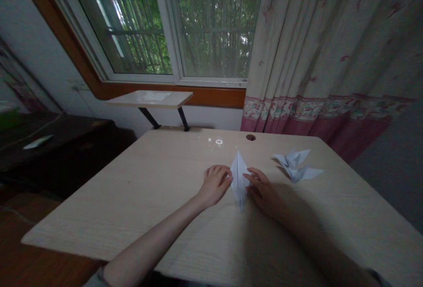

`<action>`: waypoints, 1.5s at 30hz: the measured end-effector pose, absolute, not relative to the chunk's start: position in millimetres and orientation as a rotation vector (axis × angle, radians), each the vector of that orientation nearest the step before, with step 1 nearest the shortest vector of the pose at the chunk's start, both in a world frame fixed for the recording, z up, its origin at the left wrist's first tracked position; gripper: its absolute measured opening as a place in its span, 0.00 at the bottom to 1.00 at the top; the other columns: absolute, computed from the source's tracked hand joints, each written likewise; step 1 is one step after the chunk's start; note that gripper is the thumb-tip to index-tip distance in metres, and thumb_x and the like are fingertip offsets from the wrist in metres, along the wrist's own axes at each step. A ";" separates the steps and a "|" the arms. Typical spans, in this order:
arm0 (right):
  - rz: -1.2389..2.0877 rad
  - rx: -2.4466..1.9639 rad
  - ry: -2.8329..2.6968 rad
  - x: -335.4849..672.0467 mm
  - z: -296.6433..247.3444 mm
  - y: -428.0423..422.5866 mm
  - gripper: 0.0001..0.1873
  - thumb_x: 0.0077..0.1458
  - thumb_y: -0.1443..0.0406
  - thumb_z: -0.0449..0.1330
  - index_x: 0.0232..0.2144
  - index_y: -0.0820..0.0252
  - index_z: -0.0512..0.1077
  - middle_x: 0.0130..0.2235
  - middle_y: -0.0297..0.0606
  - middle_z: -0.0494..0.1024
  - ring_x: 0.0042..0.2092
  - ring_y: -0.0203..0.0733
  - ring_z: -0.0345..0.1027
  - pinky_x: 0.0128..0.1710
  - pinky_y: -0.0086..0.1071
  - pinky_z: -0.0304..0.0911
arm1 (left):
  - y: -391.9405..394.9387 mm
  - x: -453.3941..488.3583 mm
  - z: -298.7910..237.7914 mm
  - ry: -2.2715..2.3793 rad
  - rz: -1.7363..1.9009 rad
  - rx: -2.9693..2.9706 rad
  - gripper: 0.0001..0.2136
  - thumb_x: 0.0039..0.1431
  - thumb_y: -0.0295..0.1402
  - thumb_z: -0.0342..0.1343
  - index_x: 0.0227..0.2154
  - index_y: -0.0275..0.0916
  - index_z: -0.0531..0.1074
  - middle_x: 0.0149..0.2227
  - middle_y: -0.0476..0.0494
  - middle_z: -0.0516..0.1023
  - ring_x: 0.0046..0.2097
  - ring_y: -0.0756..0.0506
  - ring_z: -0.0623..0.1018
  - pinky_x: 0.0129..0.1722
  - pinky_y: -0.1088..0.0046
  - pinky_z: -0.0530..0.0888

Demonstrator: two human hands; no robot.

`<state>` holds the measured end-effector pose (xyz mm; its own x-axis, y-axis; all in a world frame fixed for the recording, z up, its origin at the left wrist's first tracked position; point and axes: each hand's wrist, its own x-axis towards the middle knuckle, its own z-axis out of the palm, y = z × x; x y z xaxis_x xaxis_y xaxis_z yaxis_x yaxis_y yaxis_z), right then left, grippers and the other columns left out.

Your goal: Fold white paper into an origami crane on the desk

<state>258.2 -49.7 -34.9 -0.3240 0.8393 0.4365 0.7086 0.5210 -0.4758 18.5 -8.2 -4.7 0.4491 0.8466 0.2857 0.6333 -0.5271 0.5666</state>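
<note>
A white sheet folded into a long diamond, a folded paper, lies on the table with a crease running down its middle. At its left corner, the thumb and fingertips of my left hand are closed on the edge. My right hand has bent fingers at the opposite corner, with fingertips over the paper's right edge; the thumb's exact grip is hard to make out. To the right of my right hand sits a folded paper crane with its wings spread, apart from the hand.
The pale wooden table has a round cable hole near its back edge. A small raised shelf on black legs stands at the back left with white paper on it. Behind are a window and a curtain; a dark cabinet is at left.
</note>
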 end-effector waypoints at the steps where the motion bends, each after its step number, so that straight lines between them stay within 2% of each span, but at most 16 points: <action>1: 0.269 -1.253 -2.118 258.2 -34.9 -49.6 0.23 0.64 0.70 0.52 0.59 0.56 0.70 0.63 0.53 0.66 0.65 0.52 0.63 0.63 0.52 0.64 | -8.8 18.6 -3.4 1.248 0.764 2.325 0.07 0.71 0.36 0.52 0.44 0.45 0.74 0.53 0.46 0.77 0.58 0.39 0.70 0.60 0.54 0.62; 13: 0.283 -1.235 -2.114 256.5 -33.3 -49.4 0.22 0.63 0.72 0.53 0.57 0.54 0.73 0.63 0.51 0.66 0.62 0.52 0.66 0.60 0.52 0.66 | -10.0 18.3 -0.7 1.219 0.740 2.357 0.09 0.69 0.35 0.56 0.47 0.48 0.78 0.54 0.46 0.76 0.59 0.39 0.70 0.61 0.51 0.61; 19: 0.263 -1.195 -2.110 257.6 -35.2 -47.9 0.22 0.63 0.72 0.53 0.57 0.53 0.73 0.63 0.50 0.67 0.60 0.50 0.68 0.59 0.51 0.67 | -10.3 17.1 1.0 1.162 0.867 2.336 0.08 0.65 0.32 0.60 0.44 0.47 0.79 0.53 0.44 0.77 0.57 0.38 0.72 0.60 0.52 0.64; 25: 0.220 -1.125 -2.095 257.9 -36.2 -48.0 0.21 0.61 0.73 0.53 0.54 0.54 0.73 0.62 0.50 0.66 0.62 0.53 0.64 0.58 0.54 0.67 | -8.5 15.8 -2.6 1.081 1.011 2.254 0.10 0.59 0.29 0.62 0.44 0.43 0.75 0.48 0.44 0.79 0.53 0.38 0.76 0.57 0.55 0.67; 29: 0.198 -1.074 -1.981 256.9 -39.7 -47.5 0.27 0.57 0.74 0.54 0.58 0.53 0.66 0.61 0.50 0.65 0.63 0.53 0.62 0.59 0.54 0.66 | -6.9 16.9 -8.8 1.131 1.085 2.142 0.17 0.53 0.25 0.63 0.45 0.41 0.70 0.49 0.42 0.78 0.52 0.38 0.76 0.56 0.56 0.68; 33: 0.200 -1.055 -1.883 255.4 -42.6 -45.1 0.29 0.56 0.72 0.56 0.59 0.54 0.61 0.59 0.51 0.67 0.60 0.54 0.65 0.56 0.52 0.69 | -7.4 17.8 -8.7 1.077 1.093 2.132 0.18 0.51 0.23 0.62 0.44 0.41 0.70 0.49 0.42 0.77 0.53 0.39 0.76 0.57 0.58 0.68; 38: 0.224 -1.039 -1.909 255.1 -37.0 -45.6 0.28 0.56 0.72 0.56 0.58 0.54 0.62 0.55 0.48 0.71 0.58 0.53 0.67 0.55 0.51 0.69 | -9.7 16.8 -2.2 1.056 1.010 2.164 0.13 0.54 0.24 0.59 0.43 0.41 0.72 0.46 0.44 0.79 0.50 0.39 0.76 0.55 0.59 0.68; 45: 0.245 -1.034 -1.947 257.3 -29.0 -49.0 0.19 0.64 0.70 0.51 0.56 0.54 0.64 0.53 0.46 0.73 0.57 0.49 0.68 0.58 0.49 0.67 | -11.2 17.0 0.8 1.042 0.998 2.153 0.13 0.54 0.23 0.53 0.42 0.41 0.73 0.45 0.43 0.80 0.49 0.39 0.77 0.54 0.59 0.70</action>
<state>257.3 -49.0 -29.0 -0.2550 0.7438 0.6179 0.5678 0.6324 -0.5269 17.0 -11.2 0.8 0.4258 0.8199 0.3827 0.4172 -0.5532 0.7211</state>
